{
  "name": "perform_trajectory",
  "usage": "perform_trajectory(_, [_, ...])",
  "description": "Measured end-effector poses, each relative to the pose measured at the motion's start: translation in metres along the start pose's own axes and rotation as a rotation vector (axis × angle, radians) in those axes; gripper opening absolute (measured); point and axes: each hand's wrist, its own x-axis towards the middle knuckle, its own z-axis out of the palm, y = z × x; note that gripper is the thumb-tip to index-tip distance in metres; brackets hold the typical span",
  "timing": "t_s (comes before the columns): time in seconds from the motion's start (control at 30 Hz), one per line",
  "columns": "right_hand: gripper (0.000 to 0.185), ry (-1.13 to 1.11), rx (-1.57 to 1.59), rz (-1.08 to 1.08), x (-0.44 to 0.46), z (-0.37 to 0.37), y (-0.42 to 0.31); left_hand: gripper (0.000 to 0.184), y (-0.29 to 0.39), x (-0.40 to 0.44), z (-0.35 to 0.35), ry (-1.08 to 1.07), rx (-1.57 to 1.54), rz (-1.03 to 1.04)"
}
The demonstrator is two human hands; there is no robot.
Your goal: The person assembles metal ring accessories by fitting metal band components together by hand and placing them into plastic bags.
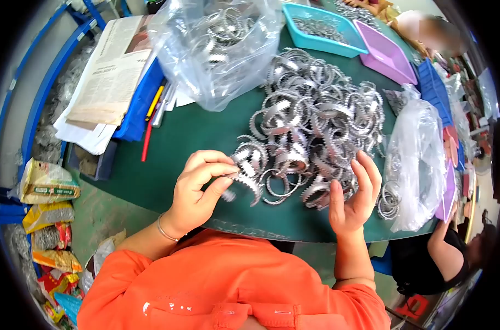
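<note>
A large heap of silvery toothed metal rings (332, 110) lies on the green table (167, 143). At the heap's lower left edge is my left hand (200, 184), its thumb and fingers pinched on a metal ring (250, 184). My right hand (355, 195) is at the lower right edge of the heap, thumb and fingers apart, with no ring visibly held. Between the hands, a few loose rings (277, 187) lie at the near side of the heap. A small stack of rings (389, 201) sits right of my right hand.
A clear bag of rings (217, 49) stands behind, left of a teal tray (321, 33) and a purple tray (384, 55). Newspapers (112, 71), a blue box (142, 102) and pens (155, 104) are at left. Clear plastic bags (417, 159) lie right. Other people are at the right side.
</note>
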Motion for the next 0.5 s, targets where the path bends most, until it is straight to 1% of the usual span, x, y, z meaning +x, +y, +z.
perform_trajectory(0.03, [0.052,-0.003,-0.062,0.001,-0.004,-0.005,0.005,0.013,-0.002,0.003,0.002,-0.031,0.099,0.045])
perform_trajectory(0.07, [0.062,-0.056,-0.113,0.038,-0.007,-0.01,0.007,0.01,-0.004,0.003,0.007,-0.025,0.041,-0.049])
perform_trajectory(0.1, [0.07,-0.076,-0.139,0.082,-0.011,-0.01,0.008,0.009,-0.006,0.005,0.011,0.01,0.04,-0.048])
perform_trajectory(0.17, [0.072,-0.19,-0.246,0.054,-0.023,-0.007,0.013,0.009,-0.008,0.008,0.015,0.004,0.099,-0.051])
perform_trajectory(0.2, [0.074,-0.189,-0.301,-0.007,-0.027,-0.004,0.018,0.009,-0.01,0.009,0.017,0.0,0.089,-0.048])
perform_trajectory(0.23, [0.071,-0.174,-0.332,0.003,-0.025,0.0,0.018,0.009,-0.011,0.009,0.018,-0.001,0.056,-0.062])
perform_trajectory(0.3, [0.066,-0.139,-0.332,-0.052,-0.022,0.007,0.024,0.009,-0.012,0.012,0.022,-0.011,0.024,-0.073])
perform_trajectory(0.33, [0.062,-0.11,-0.332,-0.077,-0.023,0.009,0.028,0.008,-0.012,0.014,0.027,0.01,0.022,-0.086])
perform_trajectory(0.37, [0.062,-0.107,-0.335,-0.076,-0.022,0.01,0.031,0.008,-0.012,0.016,0.032,0.033,0.02,-0.098])
perform_trajectory(0.5, [0.059,-0.082,-0.328,-0.198,-0.017,0.008,0.045,0.006,-0.019,0.043,0.049,0.081,0.165,0.068])
